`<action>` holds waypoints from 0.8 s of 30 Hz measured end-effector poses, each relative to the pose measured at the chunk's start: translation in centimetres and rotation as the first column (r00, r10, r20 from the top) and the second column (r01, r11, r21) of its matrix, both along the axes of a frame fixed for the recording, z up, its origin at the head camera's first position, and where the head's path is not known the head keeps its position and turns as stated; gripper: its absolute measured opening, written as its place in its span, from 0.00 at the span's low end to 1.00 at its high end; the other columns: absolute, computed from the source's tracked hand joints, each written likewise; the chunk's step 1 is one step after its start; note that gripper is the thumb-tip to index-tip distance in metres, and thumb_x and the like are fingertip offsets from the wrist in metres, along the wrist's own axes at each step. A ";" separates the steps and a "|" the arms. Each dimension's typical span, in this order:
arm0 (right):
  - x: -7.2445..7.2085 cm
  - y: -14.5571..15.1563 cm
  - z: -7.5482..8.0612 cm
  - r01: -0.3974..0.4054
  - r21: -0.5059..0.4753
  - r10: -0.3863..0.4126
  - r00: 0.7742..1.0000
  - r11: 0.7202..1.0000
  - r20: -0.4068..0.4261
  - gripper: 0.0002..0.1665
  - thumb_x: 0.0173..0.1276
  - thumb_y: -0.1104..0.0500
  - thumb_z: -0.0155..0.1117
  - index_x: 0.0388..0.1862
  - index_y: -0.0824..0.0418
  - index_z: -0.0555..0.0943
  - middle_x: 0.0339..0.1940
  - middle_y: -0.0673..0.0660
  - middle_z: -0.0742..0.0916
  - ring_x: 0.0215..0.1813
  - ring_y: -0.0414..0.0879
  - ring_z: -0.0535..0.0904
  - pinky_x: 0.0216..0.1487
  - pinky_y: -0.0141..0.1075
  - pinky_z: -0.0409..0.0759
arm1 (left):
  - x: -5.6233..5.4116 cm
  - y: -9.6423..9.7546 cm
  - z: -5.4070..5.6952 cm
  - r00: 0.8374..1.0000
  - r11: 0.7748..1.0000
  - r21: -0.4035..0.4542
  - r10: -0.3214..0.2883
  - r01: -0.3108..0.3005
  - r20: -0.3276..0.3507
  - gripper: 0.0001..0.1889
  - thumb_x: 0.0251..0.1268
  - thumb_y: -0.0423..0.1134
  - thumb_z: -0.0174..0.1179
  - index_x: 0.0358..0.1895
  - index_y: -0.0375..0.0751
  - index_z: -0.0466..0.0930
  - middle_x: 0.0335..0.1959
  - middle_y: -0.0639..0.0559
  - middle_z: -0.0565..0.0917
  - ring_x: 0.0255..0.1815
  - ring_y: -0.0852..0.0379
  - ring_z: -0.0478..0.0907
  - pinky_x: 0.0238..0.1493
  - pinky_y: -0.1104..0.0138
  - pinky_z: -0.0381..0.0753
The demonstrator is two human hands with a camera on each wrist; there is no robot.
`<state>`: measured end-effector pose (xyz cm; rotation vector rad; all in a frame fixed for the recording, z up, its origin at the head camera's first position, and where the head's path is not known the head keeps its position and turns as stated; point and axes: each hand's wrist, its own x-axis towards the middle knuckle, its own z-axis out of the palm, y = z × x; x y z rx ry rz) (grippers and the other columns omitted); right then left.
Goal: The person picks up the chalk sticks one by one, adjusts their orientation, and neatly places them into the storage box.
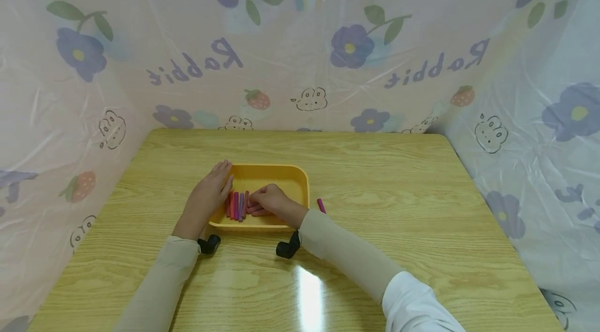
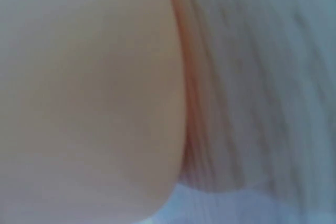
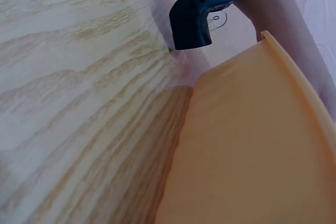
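Observation:
A yellow rectangular tray [image 1: 262, 228] stands on the wooden table with short red, pink and purple sticks [image 1: 236, 206] in it, crayon-like in shape. Several of them lie side by side near its left end. My left hand [image 1: 209, 192] rests along the tray's left rim, fingers stretched forward. Inside the tray, my right hand [image 1: 272, 199] has its fingers curled down, pinching a reddish stick [image 1: 246, 201] at the right end of the row. More pinkish sticks [image 1: 260, 212] lie under that hand, partly hidden by it. In the left wrist view, a blurred pale surface covers the left half.
A single magenta stick [image 1: 321, 205] lies on the table [image 1: 398, 191] just right of the tray. Black wrist cameras [image 1: 287, 246] sit below both wrists, close to the tray's front edge. A patterned curtain [image 1: 290, 61] encloses the table's back and sides.

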<state>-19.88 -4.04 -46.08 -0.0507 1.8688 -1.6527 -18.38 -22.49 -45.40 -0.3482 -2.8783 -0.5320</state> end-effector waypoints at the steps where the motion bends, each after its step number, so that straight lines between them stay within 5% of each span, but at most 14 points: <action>1: 0.0 0.0 0.0 0.003 0.000 -0.003 1.000 1.000 0.001 0.14 0.70 0.63 0.53 0.44 0.74 0.79 0.32 0.63 0.86 0.35 0.50 0.85 0.39 0.39 0.84 | 0.0 0.0 0.0 1.000 1.000 0.000 0.001 -0.001 0.002 0.25 0.72 0.41 0.47 0.67 0.31 0.61 0.68 0.38 0.62 0.70 0.44 0.56 0.67 0.51 0.58; 9: 0.0 0.1 0.1 0.071 -0.008 -0.071 0.997 0.997 -0.029 0.15 0.71 0.62 0.52 0.46 0.73 0.79 0.36 0.65 0.85 0.37 0.53 0.85 0.38 0.40 0.84 | 0.1 0.1 0.2 1.000 1.000 -0.002 -0.002 0.002 0.011 0.25 0.72 0.41 0.47 0.67 0.31 0.61 0.68 0.38 0.62 0.70 0.44 0.55 0.67 0.51 0.57; 24: -0.1 0.0 0.2 0.081 -0.025 -0.083 0.993 0.996 -0.085 0.15 0.71 0.60 0.53 0.43 0.72 0.80 0.35 0.65 0.85 0.34 0.53 0.84 0.35 0.41 0.84 | 0.1 -0.1 0.0 1.000 1.000 -0.002 -0.003 0.003 0.001 0.25 0.72 0.41 0.48 0.67 0.31 0.62 0.68 0.38 0.62 0.70 0.44 0.55 0.67 0.51 0.58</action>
